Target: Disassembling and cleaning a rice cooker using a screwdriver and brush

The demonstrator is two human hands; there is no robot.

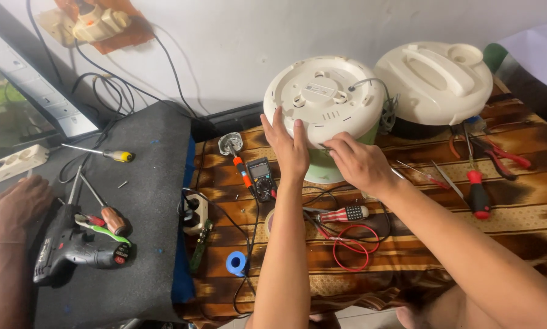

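An upturned rice cooker body [322,100], cream base up with a pale green wall, stands on the patterned cloth [529,213]. My left hand [287,146] lies flat against its near left rim, fingers spread. At the near edge of the base my right hand [360,161] rests with its fingers curled against the rim; whether it pinches anything is unclear. A grey wire [371,82] runs out of the base top.
The cooker's cream lid [434,79] lies behind right. A multimeter [262,176], soldering iron [241,167], screwdrivers [477,192], pliers [498,155], red leads [352,247] and blue tape [237,263] lie about. On a grey mat [145,183], another person's hand [17,204] is beside a black drill [72,247].
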